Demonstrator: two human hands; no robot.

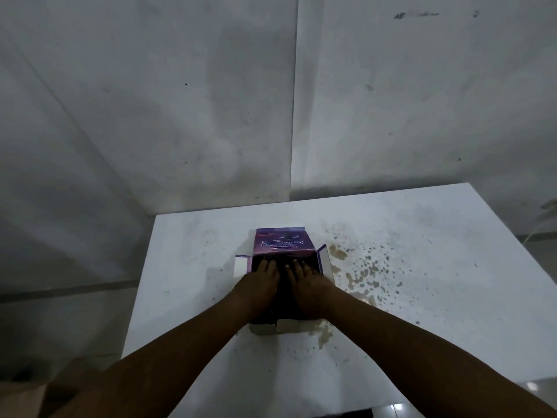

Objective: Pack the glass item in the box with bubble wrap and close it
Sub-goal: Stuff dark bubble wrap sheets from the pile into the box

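Two bare hands press into an open purple box on a white counter, seen from a head-worn camera looking down; the left hand lies flat and palm down over the left half of the opening, fingers spread and reaching toward the far wall of the box; the right hand lies the same way just beside it on the right half, fingers extended, the two hands near each other but apart at the knuckles. Neither hand is curled around anything that can be seen; both are splayed wide and rest on the dark contents of the box, which are too dim to identify, so the glass item and the bubble wrap cannot be made out. The box stands near the middle of the counter; its far flap, purple with inverted lettering, stands upright; a white-lined side flap folds out to the left; another side flap angles outward on the right; a white near flap juts toward the camera beneath the wrists. Brown stains and dark specks spatter the counter to the right of the box, some touching its right edge; a grey, scuffed wall rises behind.
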